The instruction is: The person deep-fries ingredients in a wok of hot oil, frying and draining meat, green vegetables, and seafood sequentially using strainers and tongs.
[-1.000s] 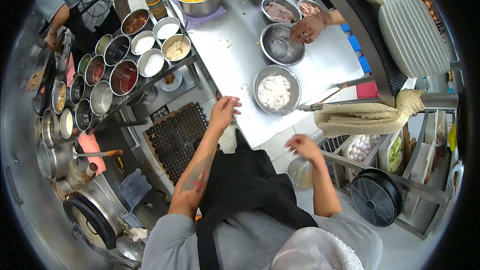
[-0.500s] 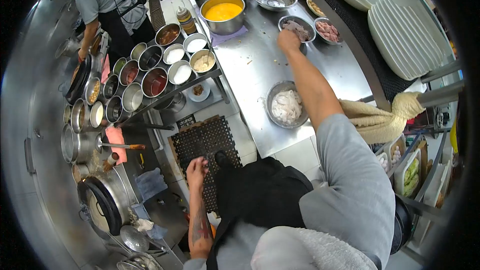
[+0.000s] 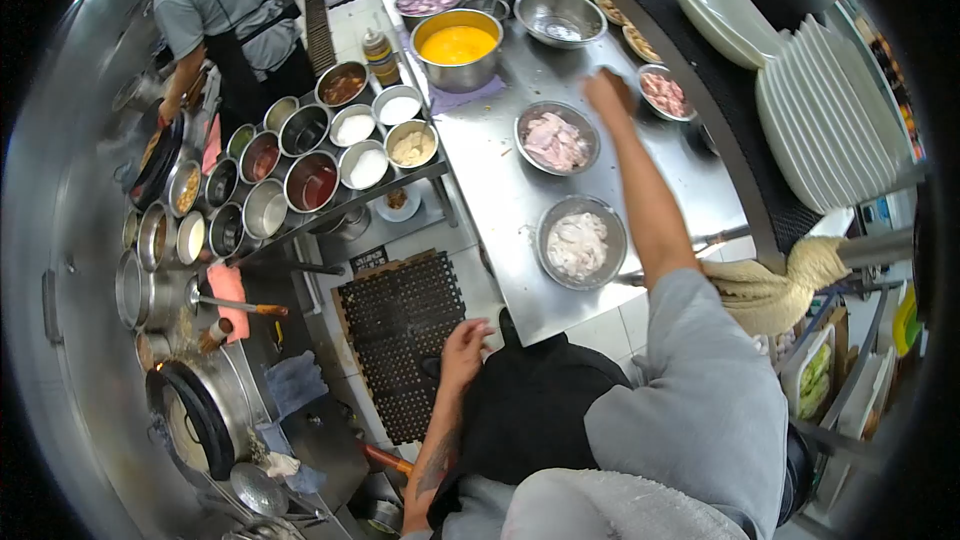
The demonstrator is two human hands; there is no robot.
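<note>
My right hand point(image 3: 608, 95) is blurred above the steel counter point(image 3: 500, 200), between a bowl of pale pink meat point(image 3: 557, 140) and a bowl of darker pink pieces point(image 3: 664, 92); its fingers are too smeared to read. Nearer the counter's front edge sits a bowl of white pieces point(image 3: 578, 244). My left hand point(image 3: 466, 350) hangs low in front of the black apron, away from the counter, fingers apart and holding nothing.
Behind stand a pot of yellow liquid point(image 3: 458, 46) and an empty steel bowl point(image 3: 560, 18). Sauce and powder pots point(image 3: 311, 180) fill the left shelf. A co-worker point(image 3: 225, 10) stands at the upper left. Stacked white plates point(image 3: 830, 120) are at the right.
My right hand has moved up and right from the meat bowl, which now sits closer to the white-pieces bowl. My left hand has moved right. A second ago another person's hand was over the counter.
</note>
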